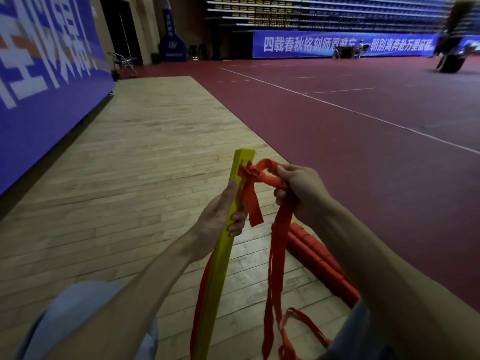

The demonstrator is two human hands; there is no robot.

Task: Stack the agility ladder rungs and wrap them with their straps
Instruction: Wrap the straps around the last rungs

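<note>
The stacked yellow rungs (220,263) stand nearly upright at lower centre of the frame. The left hand (219,216) grips the stack below its top end, fingers curled round it. A red strap (276,255) is knotted near the top of the stack. The right hand (302,190), just right of the knot, holds a loop of this strap in curled fingers. The strap hangs down to the wooden floor (130,165). A red bundle (318,254) lies at lower right.

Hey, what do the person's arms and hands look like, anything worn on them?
The left hand and right hand are bare: no gloves, rings or watch visible. The left forearm and right forearm are bare too, with no sleeve in view.
</note>
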